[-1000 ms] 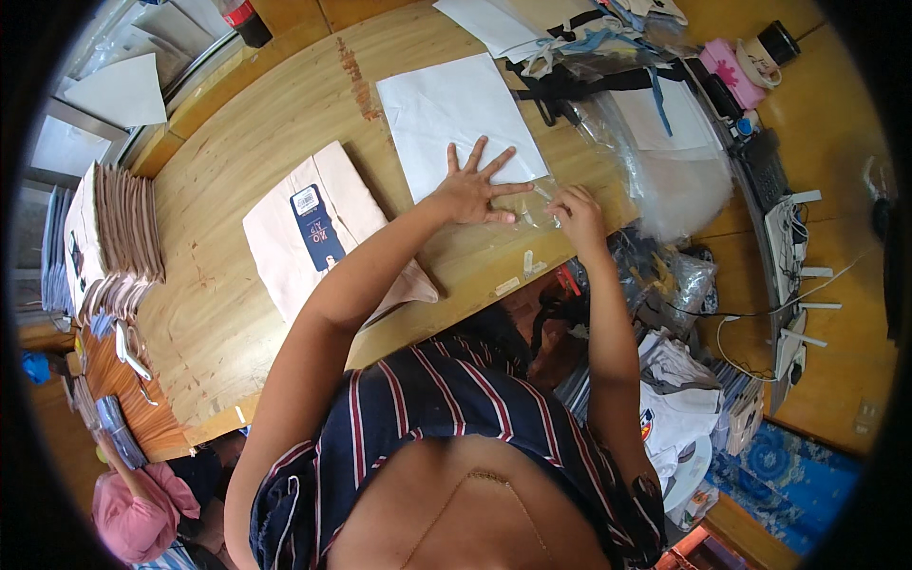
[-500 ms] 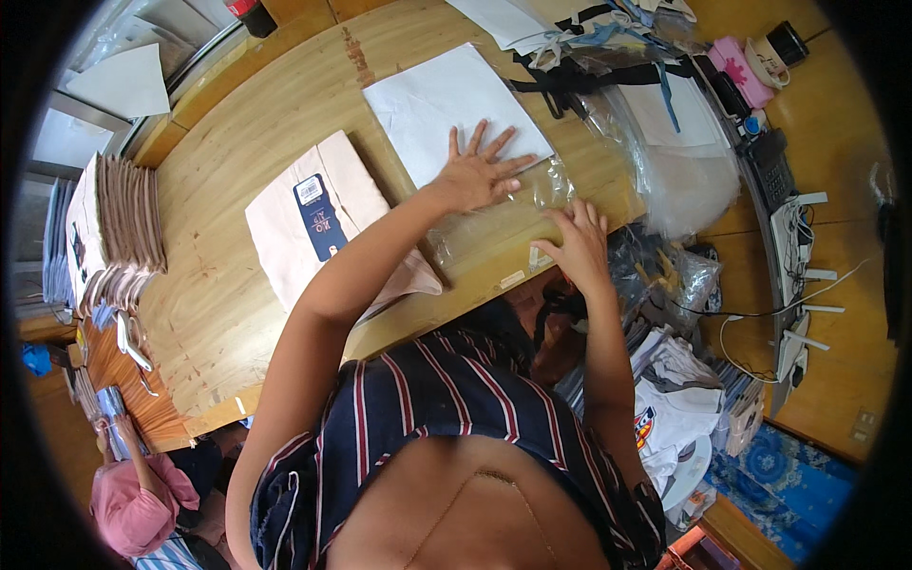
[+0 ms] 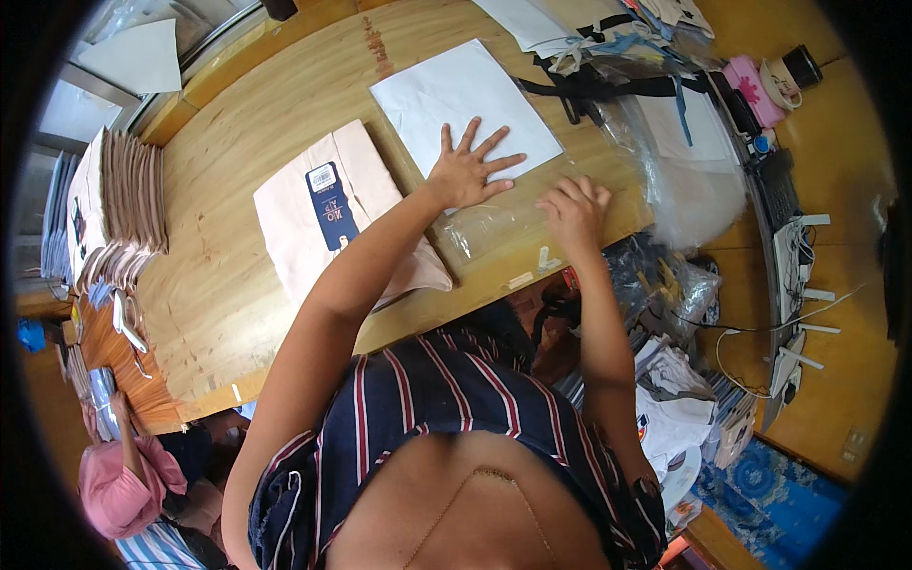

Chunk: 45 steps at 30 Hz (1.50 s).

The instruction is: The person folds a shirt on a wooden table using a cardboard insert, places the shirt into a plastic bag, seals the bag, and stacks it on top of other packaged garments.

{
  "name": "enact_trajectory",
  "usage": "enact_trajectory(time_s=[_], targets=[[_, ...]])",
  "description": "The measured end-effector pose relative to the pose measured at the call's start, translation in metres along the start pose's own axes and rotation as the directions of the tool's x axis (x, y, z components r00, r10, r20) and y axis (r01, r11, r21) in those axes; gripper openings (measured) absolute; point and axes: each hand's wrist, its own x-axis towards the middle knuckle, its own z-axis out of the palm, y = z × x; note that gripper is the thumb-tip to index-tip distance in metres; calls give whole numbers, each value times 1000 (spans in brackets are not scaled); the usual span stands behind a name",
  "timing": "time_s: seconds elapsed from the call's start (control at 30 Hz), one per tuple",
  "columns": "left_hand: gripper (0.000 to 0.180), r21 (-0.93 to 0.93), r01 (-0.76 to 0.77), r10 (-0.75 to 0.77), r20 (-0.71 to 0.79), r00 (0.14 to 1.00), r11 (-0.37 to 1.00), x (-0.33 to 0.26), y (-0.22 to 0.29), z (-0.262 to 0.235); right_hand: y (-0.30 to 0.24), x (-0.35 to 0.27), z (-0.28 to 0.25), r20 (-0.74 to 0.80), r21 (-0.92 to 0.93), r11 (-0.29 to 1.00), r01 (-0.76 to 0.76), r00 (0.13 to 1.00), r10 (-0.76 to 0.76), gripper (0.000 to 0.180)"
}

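While the left hand (image 3: 467,178) is resting on a white, rectangular, paper-like sheet (image 3: 456,95), the right hand (image 3: 576,211) is hovering or resting just beside it.

Step in hand, by posture: steadying, perhaps smoothing. Sheet is lying on the worn, yellowish wooden table (image 3: 252,128); clear, crinkled plastic film (image 3: 483,229) is showing along its near side, inside or under unclear. Left fingers are fanning wide, palm down. Right fingers are bending inward; cannot tell whether they are pinching film. Pale pink folded shirt (image 3: 372,190) is lying left of the sheet. Next move is probably calling for steady left pressure and a light, sure right-hand grip.
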Motion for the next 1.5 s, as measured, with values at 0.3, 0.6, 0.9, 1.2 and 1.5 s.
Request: enact_trajectory(time_s=[0.3, 0.6, 0.9, 1.2, 1.5], targets=[[52, 7, 30, -30, -13, 999, 1000, 0, 1, 3, -13, -50, -29, 147, -170, 985, -11, 988, 37, 16], [52, 8, 24, -24, 1, 1000, 1000, 1, 2, -1, -37, -8, -8, 210, -66, 988, 142, 970, -126, 15], [39, -89, 92, -105, -154, 982, 992, -1, 32, 9, -9, -87, -32, 80, -40, 999, -35, 996, 38, 17], [28, -473, 66, -94, -35, 995, 879, -11, 135, -24, 40, -173, -41, 250, 572, 488, -660, 706, 662, 13], [75, -307, 604, -627, 29, 778, 736, 17, 25, -21, 19, -159, -32, 521, 824, -320, -468, 403, 752, 23]])
